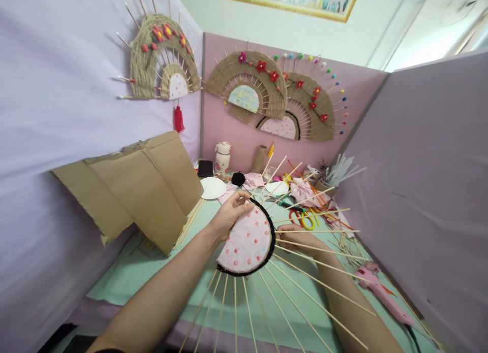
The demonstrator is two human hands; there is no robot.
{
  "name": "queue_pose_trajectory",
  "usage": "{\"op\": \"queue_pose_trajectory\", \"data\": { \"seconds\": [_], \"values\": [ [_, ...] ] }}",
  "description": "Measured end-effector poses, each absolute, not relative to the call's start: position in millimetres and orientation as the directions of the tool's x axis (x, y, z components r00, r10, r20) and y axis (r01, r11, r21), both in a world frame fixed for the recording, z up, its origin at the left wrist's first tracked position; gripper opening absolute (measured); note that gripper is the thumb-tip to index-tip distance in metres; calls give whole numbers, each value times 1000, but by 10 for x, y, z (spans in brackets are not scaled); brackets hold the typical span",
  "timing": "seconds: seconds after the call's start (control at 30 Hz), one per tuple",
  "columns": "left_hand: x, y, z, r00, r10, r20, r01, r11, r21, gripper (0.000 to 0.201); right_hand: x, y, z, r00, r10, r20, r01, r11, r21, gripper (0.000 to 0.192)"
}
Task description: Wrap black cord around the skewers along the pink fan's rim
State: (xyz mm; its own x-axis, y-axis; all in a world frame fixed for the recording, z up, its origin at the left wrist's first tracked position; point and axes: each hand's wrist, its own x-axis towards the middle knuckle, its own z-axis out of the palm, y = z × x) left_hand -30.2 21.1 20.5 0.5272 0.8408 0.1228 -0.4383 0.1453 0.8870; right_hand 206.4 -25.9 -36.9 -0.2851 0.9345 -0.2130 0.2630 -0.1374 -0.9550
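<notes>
My left hand grips the upper left edge of a half-round fan piece, thumb on its front. The piece is covered in pink fabric with small red dots and has a black yarn border along its curve. Thin wooden sticks fan out from that curve. At the right side of the curve my right hand is closed among the sticks, its fingertips pinching black yarn against the border; the sticks partly cover this hand. A black yarn ball lies behind the piece, a strand leading towards it.
Scissors and fabric scraps lie on the right behind the sticks. A pink glue gun rests at the right edge. Folded cardboard leans on the left. A white bottle stands at the back; finished fans hang above.
</notes>
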Motion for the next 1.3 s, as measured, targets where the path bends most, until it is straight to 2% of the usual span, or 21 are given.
{"op": "queue_pose_trajectory", "data": {
  "seconds": [0.17,0.3,0.37,0.5,0.67,0.8,1.07,1.17,1.3],
  "values": [
    [-300,234,174,532,840,107,-432,161,887,41,2130,-236,-300,-230,963,-143,-26,-153,-988,8],
    [-297,250,163,545,829,122,-445,163,881,38,2225,-210,-265,-211,977,33,-311,-35,-950,9],
    [-291,248,165,540,834,113,-435,161,886,38,2262,-217,-256,-182,978,104,-385,27,-923,13],
    [-272,228,164,525,843,113,-423,144,894,38,2289,-259,-237,-154,973,173,-408,97,-908,18],
    [-253,201,152,536,825,179,-441,93,893,40,2295,-291,-220,-180,956,234,-459,128,-879,17],
    [-241,190,145,489,846,214,-432,22,902,33,2308,-289,-226,-190,951,242,-498,119,-859,16],
    [-229,174,145,452,858,242,-430,-27,902,28,2272,-297,-179,-125,959,256,-448,176,-877,23],
    [-239,186,155,457,866,201,-435,20,900,35,2278,-306,-158,-108,960,258,-437,187,-880,24],
    [-266,241,149,533,844,53,-416,207,885,48,2315,-308,-146,-40,964,262,-397,225,-890,31]
  ]
}}
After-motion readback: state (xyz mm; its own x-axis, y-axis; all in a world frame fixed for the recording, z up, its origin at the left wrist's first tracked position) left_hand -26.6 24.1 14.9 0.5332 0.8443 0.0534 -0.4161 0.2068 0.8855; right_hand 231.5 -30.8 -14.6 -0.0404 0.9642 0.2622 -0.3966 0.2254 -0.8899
